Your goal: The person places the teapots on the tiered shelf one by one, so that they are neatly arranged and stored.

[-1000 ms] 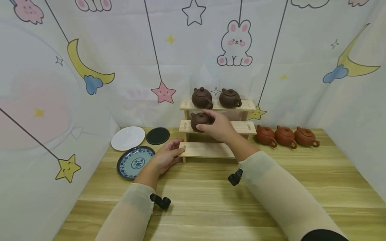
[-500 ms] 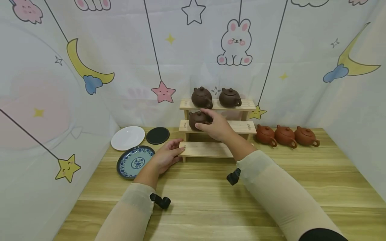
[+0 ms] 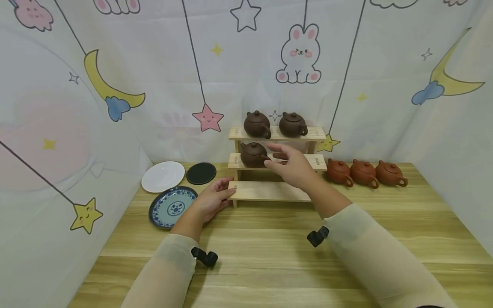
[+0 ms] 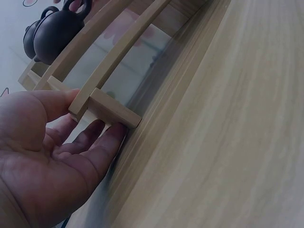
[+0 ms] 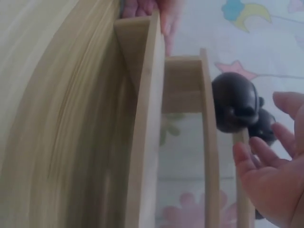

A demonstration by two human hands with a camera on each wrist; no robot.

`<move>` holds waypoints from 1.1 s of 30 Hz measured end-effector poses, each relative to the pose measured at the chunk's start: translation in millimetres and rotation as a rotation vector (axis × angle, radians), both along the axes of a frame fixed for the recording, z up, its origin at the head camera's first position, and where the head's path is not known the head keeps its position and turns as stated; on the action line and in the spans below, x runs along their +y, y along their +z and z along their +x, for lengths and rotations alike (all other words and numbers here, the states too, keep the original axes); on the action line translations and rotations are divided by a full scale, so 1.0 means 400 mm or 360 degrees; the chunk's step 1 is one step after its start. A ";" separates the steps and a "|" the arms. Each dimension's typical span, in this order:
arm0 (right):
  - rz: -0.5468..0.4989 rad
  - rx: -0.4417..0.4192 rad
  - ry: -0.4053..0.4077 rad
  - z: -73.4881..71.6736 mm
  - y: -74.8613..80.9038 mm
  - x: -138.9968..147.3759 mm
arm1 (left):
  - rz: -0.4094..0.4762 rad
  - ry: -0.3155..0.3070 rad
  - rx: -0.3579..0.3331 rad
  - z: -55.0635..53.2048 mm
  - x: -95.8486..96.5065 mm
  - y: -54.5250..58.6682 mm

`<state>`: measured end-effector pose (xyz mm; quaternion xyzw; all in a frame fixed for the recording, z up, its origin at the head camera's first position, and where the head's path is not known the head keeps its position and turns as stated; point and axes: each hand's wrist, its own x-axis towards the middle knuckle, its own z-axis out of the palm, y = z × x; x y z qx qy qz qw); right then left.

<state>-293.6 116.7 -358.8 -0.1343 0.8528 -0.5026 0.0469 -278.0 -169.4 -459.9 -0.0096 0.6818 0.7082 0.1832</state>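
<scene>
A dark brown teapot [image 3: 253, 155] stands upright at the left of the middle step of a three-step wooden stand [image 3: 269, 191]. Just right of it, my right hand [image 3: 294, 167] hovers with its fingers spread, holding nothing; in the right wrist view a gap shows between the fingers and the teapot [image 5: 233, 102]. My left hand [image 3: 212, 200] grips the left end of the bottom step. Seen from the left wrist, the thumb lies on the board's edge and the fingers [image 4: 111, 142] press against the stand's leg. Two more dark teapots [image 3: 256, 124] sit on the top step.
Three reddish-brown teapots [image 3: 363, 173] stand in a row on the table, right of the stand. To the left lie a white plate [image 3: 163, 176], a round black plate [image 3: 201, 173] and a blue patterned plate [image 3: 161, 220]. A printed cloth [image 3: 169, 64] hangs behind.
My right hand has let go of the dark teapot and drawn back to the right. Before that, the teapot shifted slightly left on the middle step. The left hand stays put.
</scene>
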 end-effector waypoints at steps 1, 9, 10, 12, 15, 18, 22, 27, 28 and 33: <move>0.0002 0.0007 -0.0005 0.008 0.001 0.011 | -0.0003 0.0003 -0.0001 0.000 -0.001 0.000; 0.0038 0.0076 -0.0036 0.066 -0.009 0.137 | 0.0000 -0.0009 0.0004 0.000 0.000 -0.008; 0.0051 0.0080 -0.0054 0.072 -0.015 0.156 | 0.0001 -0.0006 -0.0002 0.000 0.000 -0.008; 0.0080 0.0090 -0.0097 0.086 -0.026 0.197 | -0.0009 -0.0017 0.0007 0.002 0.000 -0.009; 0.0117 0.0126 -0.0164 0.106 -0.038 0.259 | -0.0010 -0.0018 0.0008 0.005 0.002 -0.007; 0.0160 0.0167 -0.0236 0.122 -0.048 0.322 | -0.0014 -0.0020 0.0017 0.006 0.003 -0.003; 0.0242 0.0184 -0.0362 0.140 -0.064 0.409 | -0.0015 -0.0023 0.0026 0.006 0.005 -0.002; 0.0265 0.0165 -0.0496 0.151 -0.087 0.511 | -0.0017 -0.0019 0.0027 0.005 0.005 -0.001; 0.0263 0.0155 -0.0514 0.150 -0.092 0.530 | -0.0017 -0.0013 0.0023 0.006 0.006 0.000; 0.0237 0.0111 -0.0611 0.136 -0.117 0.621 | -0.0019 -0.0005 0.0019 0.005 0.006 0.002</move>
